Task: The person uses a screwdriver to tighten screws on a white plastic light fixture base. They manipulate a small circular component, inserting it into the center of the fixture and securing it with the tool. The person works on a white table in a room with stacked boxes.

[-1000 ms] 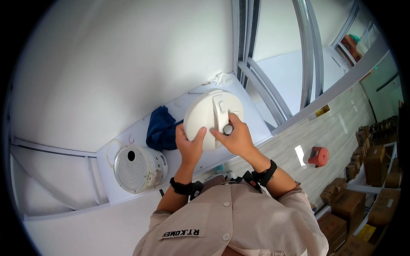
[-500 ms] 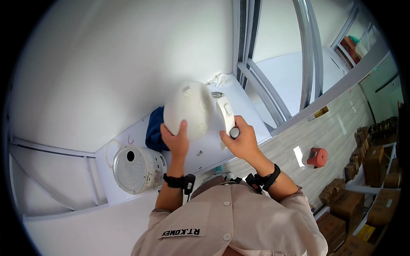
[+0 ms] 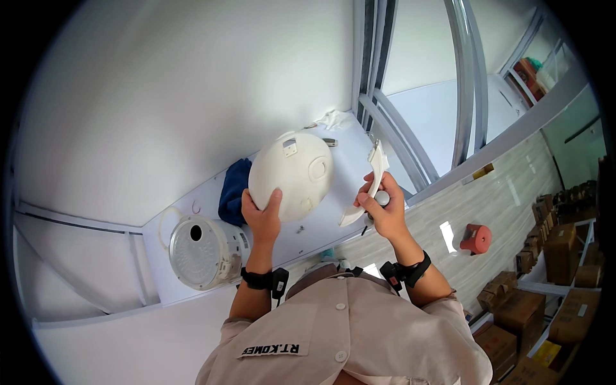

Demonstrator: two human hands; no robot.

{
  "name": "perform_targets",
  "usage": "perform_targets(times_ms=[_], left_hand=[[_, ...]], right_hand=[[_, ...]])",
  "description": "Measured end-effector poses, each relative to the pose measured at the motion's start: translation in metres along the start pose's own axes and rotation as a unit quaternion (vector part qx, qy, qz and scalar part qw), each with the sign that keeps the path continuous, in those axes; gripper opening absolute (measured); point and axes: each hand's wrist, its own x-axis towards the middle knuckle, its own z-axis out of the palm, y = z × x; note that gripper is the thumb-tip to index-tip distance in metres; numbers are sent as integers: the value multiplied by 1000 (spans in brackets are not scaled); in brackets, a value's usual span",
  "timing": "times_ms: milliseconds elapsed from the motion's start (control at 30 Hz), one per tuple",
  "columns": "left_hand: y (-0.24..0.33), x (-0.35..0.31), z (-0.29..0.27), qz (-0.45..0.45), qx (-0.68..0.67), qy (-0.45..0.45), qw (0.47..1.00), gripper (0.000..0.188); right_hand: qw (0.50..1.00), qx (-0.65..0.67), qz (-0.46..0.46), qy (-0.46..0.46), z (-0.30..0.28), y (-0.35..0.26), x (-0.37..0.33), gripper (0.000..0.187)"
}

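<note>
My left hand (image 3: 263,221) grips the lower left edge of a round white domed lid (image 3: 282,176), thumb on its face. A small rectangular fitting, a ring-shaped mark and another recess show on that face. In my right hand (image 3: 390,217), fingers closed, is a curved white handle (image 3: 377,168), held tilted and apart from the lid. The same hand also holds a screwdriver-like tool with a round grey end (image 3: 382,197); a thin dark shaft pokes out below, and the rest is hidden by my fingers.
A white rice cooker body (image 3: 204,253) lies left on the white table (image 3: 183,215). Around the lid are a dark blue cloth (image 3: 235,192), a white crumpled cloth (image 3: 333,119), a small metal piece (image 3: 330,142) and small screws (image 3: 301,229). A metal frame (image 3: 401,135) stands right.
My right hand has moved right, away from the lid, and turned the handle. The lid has tilted so more of its fittings show; my left hand keeps its hold.
</note>
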Motion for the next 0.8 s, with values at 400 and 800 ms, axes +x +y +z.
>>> perform_targets(times_ms=[400,800], left_hand=[[-6,-9,8,-27,-46,-39,998,34],[18,-15,22,-14,3,-80,997,35]], right_hand=[[999,5,-40,-24,-10,-7,-11,47],[981,-161,-105,-30,13,1,-11,85]])
